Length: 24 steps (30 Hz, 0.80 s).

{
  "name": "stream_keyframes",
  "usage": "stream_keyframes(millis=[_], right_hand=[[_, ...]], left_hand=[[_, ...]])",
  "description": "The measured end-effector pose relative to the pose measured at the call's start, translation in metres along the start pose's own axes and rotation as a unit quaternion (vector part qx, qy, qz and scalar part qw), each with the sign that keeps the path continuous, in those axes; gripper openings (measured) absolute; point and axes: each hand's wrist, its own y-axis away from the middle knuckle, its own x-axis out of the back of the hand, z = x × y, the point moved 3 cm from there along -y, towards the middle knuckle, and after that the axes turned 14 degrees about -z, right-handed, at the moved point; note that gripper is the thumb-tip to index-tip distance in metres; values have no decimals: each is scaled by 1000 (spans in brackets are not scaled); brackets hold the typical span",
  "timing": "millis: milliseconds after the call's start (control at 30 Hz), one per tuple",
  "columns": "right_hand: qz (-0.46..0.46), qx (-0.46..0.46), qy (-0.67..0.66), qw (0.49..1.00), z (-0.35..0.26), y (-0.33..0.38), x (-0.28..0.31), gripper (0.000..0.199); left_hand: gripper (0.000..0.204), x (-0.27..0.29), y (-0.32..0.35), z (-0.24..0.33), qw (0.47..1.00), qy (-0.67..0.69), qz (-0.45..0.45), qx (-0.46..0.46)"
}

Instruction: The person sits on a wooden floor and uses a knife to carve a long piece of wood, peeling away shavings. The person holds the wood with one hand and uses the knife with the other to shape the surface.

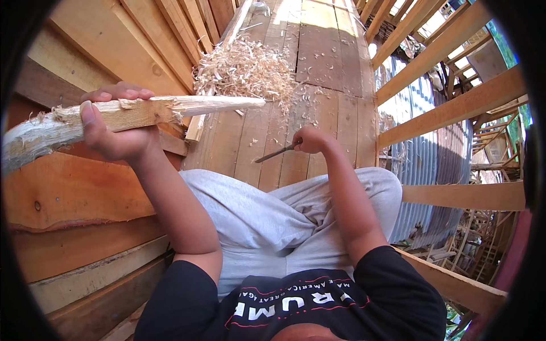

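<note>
Head: left arm (pixel 173 196) bent, fingers (pixel 122 90) around wood (pixel 145 112)

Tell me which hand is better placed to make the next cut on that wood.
Probably the right: the right hand grips the thin-bladed tool, its tip pointing leftward, while the left hand is occupied gripping the wood piece.

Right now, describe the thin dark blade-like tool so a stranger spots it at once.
Find the brown plank floor, then the bare right hand over it. From that fist the thin dark blade-like tool points leftward, darker and slimmer than the pale tapering wood.
</note>
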Motion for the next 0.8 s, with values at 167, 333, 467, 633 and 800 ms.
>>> stream_keyframes(millis=[167, 333, 467, 633, 800], right_hand=[[269, -82, -84, 956, 10, -12, 11, 25], [195, -47, -99, 975, 35, 10, 34, 21], [28, -36, -21, 999, 41, 19, 24, 20], [171, -129, -96, 972, 44, 12, 31, 23], [204, -57, -144, 967, 38, 20, 38, 22]], left_hand=[[34, -10, 0, -6, 1000, 19, -20, 10], [30, -10, 1, -3, 1000, -5, -4, 18], [30, -7, 0, -3, 1000, -13, -8, 10], [32, -9, 0, -5, 1000, 0, -5, 21], [31, -10, 0, -1, 1000, -4, 4, 22]])
